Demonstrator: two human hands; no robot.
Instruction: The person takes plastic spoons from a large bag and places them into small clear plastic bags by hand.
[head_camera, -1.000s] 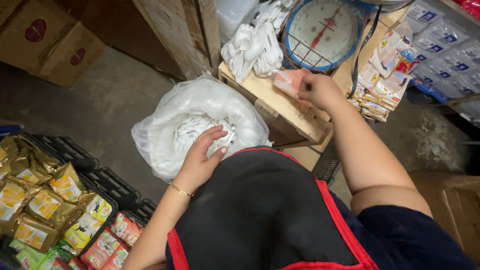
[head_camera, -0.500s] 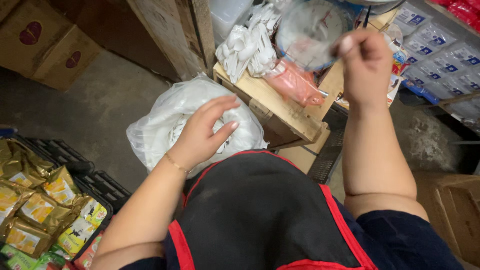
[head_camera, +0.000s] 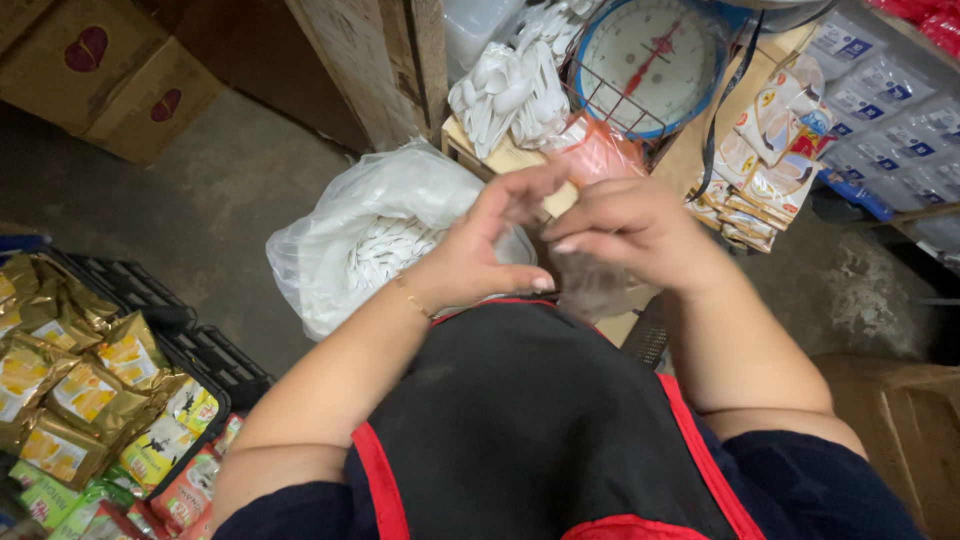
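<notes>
A small clear bag (head_camera: 590, 285) is pinched between left hand (head_camera: 480, 262) and right hand (head_camera: 630, 228), above the big spoon bag (head_camera: 350, 240). Its mouth is best rubbed apart gently, kept near.

A small shop's stockroom is showing here: a dial weighing scale (head_camera: 650, 60) is sitting on a wooden bench (head_camera: 690, 150), snack packets (head_camera: 70, 390) are filling black crates (head_camera: 215, 360), sachet strips (head_camera: 765, 150) are hanging, and cardboard boxes (head_camera: 110, 70) are resting on the concrete floor (head_camera: 220, 200).
</notes>
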